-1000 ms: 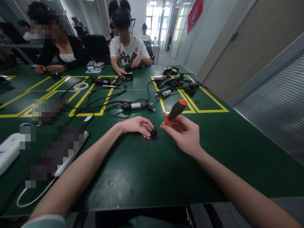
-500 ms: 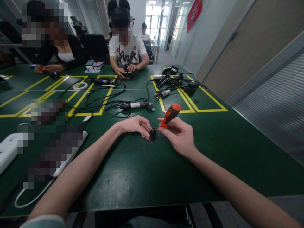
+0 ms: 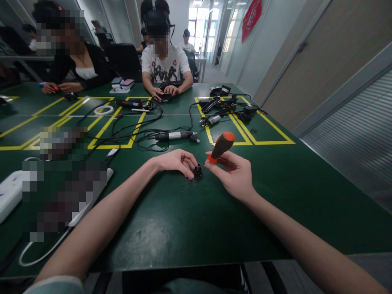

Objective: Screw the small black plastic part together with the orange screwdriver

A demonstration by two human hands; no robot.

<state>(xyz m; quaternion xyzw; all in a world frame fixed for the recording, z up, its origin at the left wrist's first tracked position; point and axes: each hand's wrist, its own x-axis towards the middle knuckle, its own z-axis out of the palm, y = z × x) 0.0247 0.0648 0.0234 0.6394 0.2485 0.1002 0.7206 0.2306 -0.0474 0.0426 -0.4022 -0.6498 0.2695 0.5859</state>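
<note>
holding orange-black screwdriver [image 3: 221,147], pinching small black part [image 3: 197,172]

My green worktop [image 3: 183,228] with yellow lines [image 3: 101,130], grey wall [image 3: 321,61] to my right, slatted panel [image 3: 361,134] beside it, red banner [image 3: 250,18] high up, bright windows [image 3: 196,16] down the corridor, black chair [image 3: 124,61] across from me

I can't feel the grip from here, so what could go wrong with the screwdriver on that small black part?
The small black part is only pinched by the left hand on the table, so it may spin or skid. The screwdriver, tilted in the right hand, could slip toward that left hand.
</note>
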